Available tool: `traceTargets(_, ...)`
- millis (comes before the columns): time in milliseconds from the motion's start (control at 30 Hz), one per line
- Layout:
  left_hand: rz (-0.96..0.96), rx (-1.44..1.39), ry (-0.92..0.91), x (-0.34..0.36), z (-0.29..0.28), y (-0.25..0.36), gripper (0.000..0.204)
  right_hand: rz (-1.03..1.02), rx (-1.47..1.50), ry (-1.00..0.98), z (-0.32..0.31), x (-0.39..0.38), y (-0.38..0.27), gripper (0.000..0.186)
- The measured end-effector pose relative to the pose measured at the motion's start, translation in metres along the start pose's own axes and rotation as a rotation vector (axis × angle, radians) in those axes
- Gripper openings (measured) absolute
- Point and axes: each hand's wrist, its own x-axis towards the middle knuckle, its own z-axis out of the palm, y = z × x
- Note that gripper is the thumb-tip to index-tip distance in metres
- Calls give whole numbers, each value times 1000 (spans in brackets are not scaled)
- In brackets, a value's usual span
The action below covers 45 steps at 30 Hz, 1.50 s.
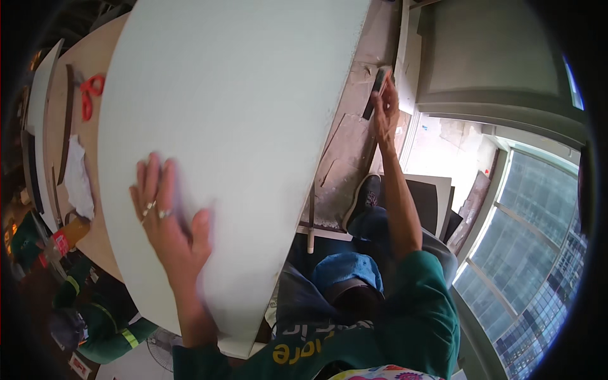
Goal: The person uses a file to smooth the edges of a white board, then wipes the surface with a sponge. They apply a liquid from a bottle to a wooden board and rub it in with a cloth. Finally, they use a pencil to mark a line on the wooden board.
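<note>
The left hand (172,231) is resting spread on the white panel (253,114), grasping nothing; the right hand (386,114) is gripping a small dark block (380,78), blurred, beyond the panel's right edge; the panel is lying across the tan counter (107,57), where red-handled scissors (87,96) and a white cloth (77,180) are sitting to its left.

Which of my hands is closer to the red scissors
Your left hand. It is over the white panel, right of the red scissors and nearer your body. The right hand is farther off, past the panel's right edge, holding a dark block.
</note>
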Motion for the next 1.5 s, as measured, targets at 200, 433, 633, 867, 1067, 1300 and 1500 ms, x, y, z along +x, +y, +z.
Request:
traceTargets(200, 36, -64, 131, -5, 2, 0, 56, -586, -173, 95, -21, 50, -237, 49)
traceTargets(433, 68, -129, 198, -17, 8, -9, 55, -559, -483, -108, 7, -94, -278, 38)
traceTargets(633, 56, -137, 242, -19, 11, -16, 51, -603, -490, -226, -1, -241, -290, 40)
traceTargets(867, 67, -169, 268, -16, 16, -12, 49, -492, -589, -31, 16, -107, -294, 34)
traceTargets(1067, 17, -166, 274, -20, 15, -20, 47, -592, -392, -184, 9, -302, -319, 38)
traceTargets(1300, 57, -179, 274, -9, 14, -10, 48, -500, -447, 43, 25, -116, -292, 32)
traceTargets(1500, 3, -133, 274, -16, 14, -12, 47, -365, -246, -9, 38, -318, -309, 52)
